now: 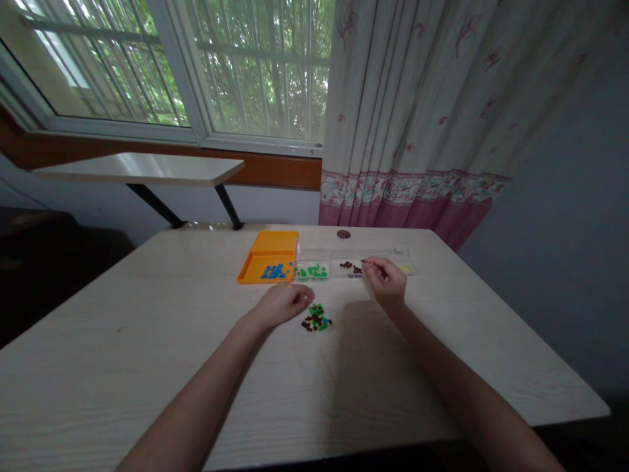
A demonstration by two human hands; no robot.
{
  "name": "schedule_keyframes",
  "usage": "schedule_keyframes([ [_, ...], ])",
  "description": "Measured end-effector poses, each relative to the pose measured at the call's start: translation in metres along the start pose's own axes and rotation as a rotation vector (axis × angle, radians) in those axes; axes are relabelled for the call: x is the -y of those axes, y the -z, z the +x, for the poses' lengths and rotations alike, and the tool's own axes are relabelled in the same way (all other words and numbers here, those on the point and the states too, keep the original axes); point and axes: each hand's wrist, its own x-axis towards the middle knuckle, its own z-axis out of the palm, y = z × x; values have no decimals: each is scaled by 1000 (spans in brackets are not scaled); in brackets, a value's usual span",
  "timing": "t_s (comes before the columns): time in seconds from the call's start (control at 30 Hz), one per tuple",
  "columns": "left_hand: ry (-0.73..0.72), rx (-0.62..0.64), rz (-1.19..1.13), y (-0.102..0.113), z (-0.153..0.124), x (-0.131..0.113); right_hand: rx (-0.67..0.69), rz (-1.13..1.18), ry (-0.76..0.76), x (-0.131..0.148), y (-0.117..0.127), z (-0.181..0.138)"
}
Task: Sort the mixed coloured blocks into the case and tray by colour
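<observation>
My right hand (387, 278) is closed in a pinch at the clear box (339, 274) that holds small dark brown pieces (346, 265). A dark bit shows at its fingertips, most likely one of those brown pieces. My left hand (285, 303) rests on the table, fingers curled, beside a small mixed pile (317, 319) of brown, green and a few blue pieces. What its fingers hold, if anything, is hidden. Green pieces (312, 271) lie in a clear box (317, 279) left of the brown ones. Blue pieces (276, 271) lie in an open orange case (250, 269).
Yellow pieces (405, 268) sit in a clear box right of my right hand. A round dark disc (343, 234) lies near the table's back edge. A raised white shelf (147, 167) on black legs stands at the back left. A curtain (393, 131) hangs behind the table (147, 367).
</observation>
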Motion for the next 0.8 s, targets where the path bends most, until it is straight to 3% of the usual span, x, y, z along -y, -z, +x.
schedule_keyframes([
  [0.17,-22,-24,12,1,-1,-1,135,-141,-191,-32,-3,-1],
  [0.37,-25,5,-25,2,-1,-3,271,-385,-260,-52,-5,-1],
  [0.57,-80,40,-54,1,-1,-3,315,-421,-260,-54,-5,-2],
  [0.8,-63,34,13,-2,0,0,327,-345,-209,-37,-9,-10],
])
